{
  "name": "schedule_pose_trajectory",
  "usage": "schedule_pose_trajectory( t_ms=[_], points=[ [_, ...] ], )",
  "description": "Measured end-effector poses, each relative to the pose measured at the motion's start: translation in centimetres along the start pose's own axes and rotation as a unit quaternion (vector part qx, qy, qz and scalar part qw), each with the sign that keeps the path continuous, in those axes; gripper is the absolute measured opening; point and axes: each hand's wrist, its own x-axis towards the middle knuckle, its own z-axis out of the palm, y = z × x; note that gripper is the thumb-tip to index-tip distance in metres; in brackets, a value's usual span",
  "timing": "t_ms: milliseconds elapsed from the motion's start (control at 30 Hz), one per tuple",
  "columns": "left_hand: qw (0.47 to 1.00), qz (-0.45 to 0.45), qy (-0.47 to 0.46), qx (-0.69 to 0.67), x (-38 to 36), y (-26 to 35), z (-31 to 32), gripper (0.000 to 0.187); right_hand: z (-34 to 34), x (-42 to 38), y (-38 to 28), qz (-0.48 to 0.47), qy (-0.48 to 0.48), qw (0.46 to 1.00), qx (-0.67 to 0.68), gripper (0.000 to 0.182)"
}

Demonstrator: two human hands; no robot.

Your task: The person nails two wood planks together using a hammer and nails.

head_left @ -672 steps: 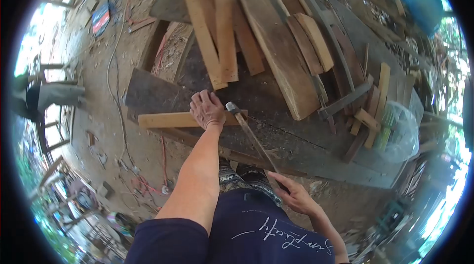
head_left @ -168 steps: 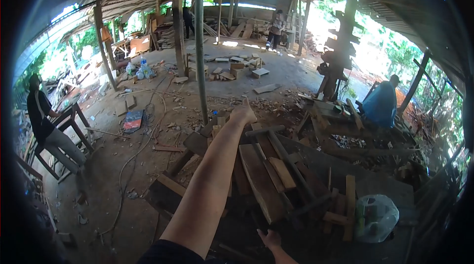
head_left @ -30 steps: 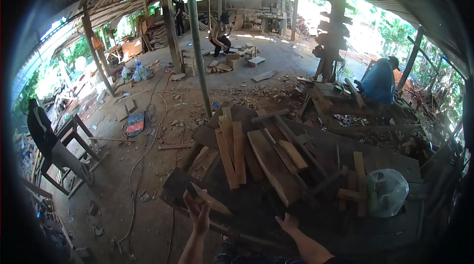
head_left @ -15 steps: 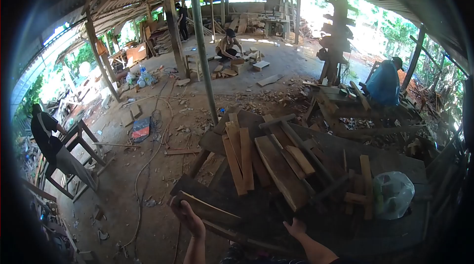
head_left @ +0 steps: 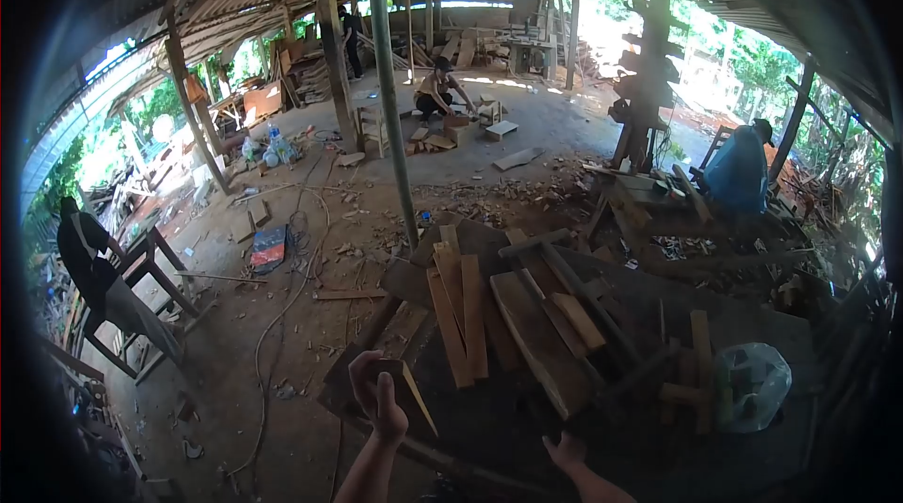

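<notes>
Wood piece (head_left: 413, 397), lower centre, gripped by left hand's (head_left: 384, 414) curled fingers; right hand's (head_left: 567, 452) fingers unclear.

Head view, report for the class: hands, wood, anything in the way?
Left hand on wood piece, angled over bench. Right hand low, grip unclear. Loose boards just beyond; plastic bag off right.
</notes>
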Motion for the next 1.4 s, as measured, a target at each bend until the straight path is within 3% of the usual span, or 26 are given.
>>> schedule_pose_trajectory(
  t_ms=[133,267,333,533,667,733,767,833,933,1067,1133,1233,1300,1333,1400],
  points=[
    [0.995,0.051,-0.087,0.003,0.2,-0.8,1.0,0.044,0.4,-0.8,0.1,0.011,0.002,1.000,0.000,0.072],
    [0.987,0.137,-0.064,0.057,-1.4,-6.6,1.0,0.051,0.1,-0.2,-0.8,-0.011,0.072,0.997,0.008,0.064],
    [0.989,0.144,-0.027,0.026,-1.6,-7.0,1.3,0.064,-0.1,-0.3,-0.8,-0.009,0.077,0.997,0.004,0.063],
    [0.979,0.185,-0.060,0.061,0.6,-7.5,0.8,0.082,0.3,0.1,-1.0,-0.019,0.103,0.994,-0.004,0.056],
    [0.982,0.154,-0.059,0.089,0.4,-7.6,0.8,0.082,-0.1,0.1,-1.3,-0.016,0.093,0.996,-0.008,0.055],
    [0.963,0.181,-0.042,0.195,0.2,-8.6,0.9,0.085,0.4,0.3,-0.9,-0.013,0.087,0.996,-0.010,0.055],
    [0.964,0.179,-0.043,0.193,-0.1,-9.7,1.0,0.085,0.7,0.5,-1.0,-0.025,0.114,0.993,-0.015,0.055],
    [0.995,0.066,-0.050,0.062,-1.9,-12.4,0.8,0.082,0.2,0.3,-1.2,-0.034,0.140,0.989,-0.022,0.054],
    [0.984,0.043,-0.080,0.154,-2.6,-15.4,-0.1,0.077,-1.0,0.1,-2.1,-0.018,0.083,0.996,-0.010,0.054],
    [0.987,0.013,-0.107,0.116,-1.1,-15.1,0.3,0.073,-0.1,0.5,-1.9,-0.030,0.106,0.994,-0.029,0.053],
    [0.946,0.036,-0.227,0.227,0.7,-12.4,0.7,0.075,0.6,0.8,-1.6,-0.033,0.123,0.991,-0.043,0.052],
    [0.923,0.017,-0.298,0.242,-1.4,-16.4,-0.6,0.074,0.0,0.8,-2.2,-0.038,0.079,0.995,-0.056,0.048],
    [0.794,-0.048,-0.509,0.328,-3.1,-18.6,-1.9,0.070,0.4,1.1,-2.4,-0.022,0.064,0.994,-0.081,0.049],
    [0.794,-0.059,-0.509,0.326,-3.8,-20.2,-2.2,0.070,0.7,1.4,-2.2,-0.022,0.054,0.994,-0.088,0.049],
    [0.737,-0.017,-0.558,0.381,-5.3,-22.8,-2.9,0.072,1.0,1.4,-1.7,-0.042,0.089,0.993,-0.068,0.050]
  ],
)
